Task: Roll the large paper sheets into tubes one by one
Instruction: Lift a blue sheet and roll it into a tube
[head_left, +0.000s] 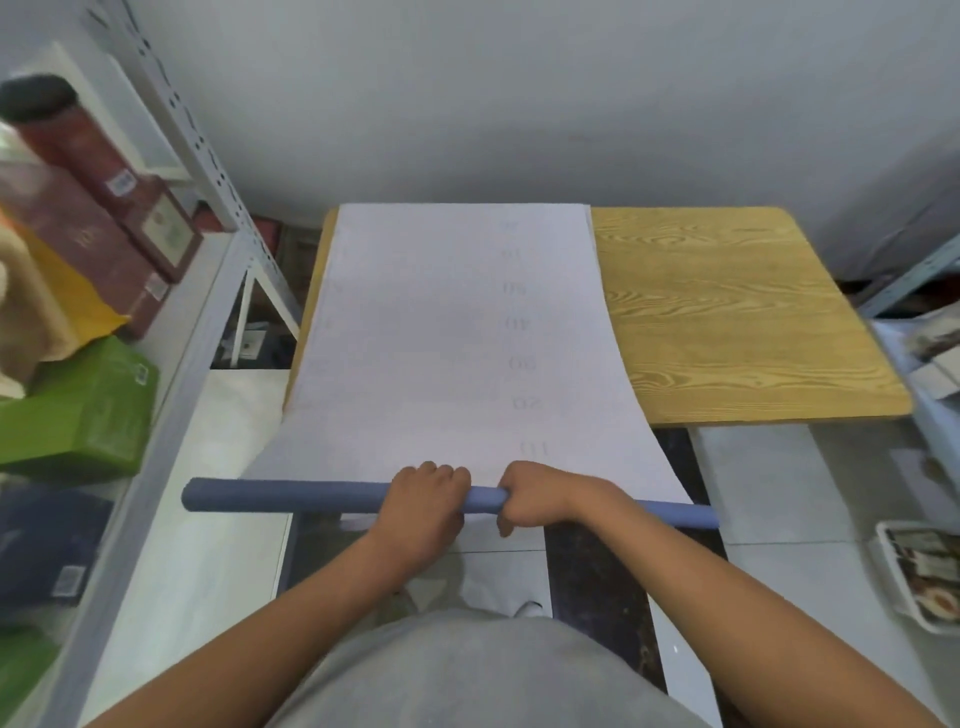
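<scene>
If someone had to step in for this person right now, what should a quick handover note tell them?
Left hand: fingers curled over the blue rolled tube, near its middle.
Right hand: gripping the same tube just beside the left.
Paper sheet: its near end is wound into the tube, held off the near edge of the wooden table; the rest lies flat on the table's left part, reaching its far edge.
Done: the first turns of the roll.
Left: roll the tube forward over the flat length to the far end. I can't see other sheets waiting.
</scene>
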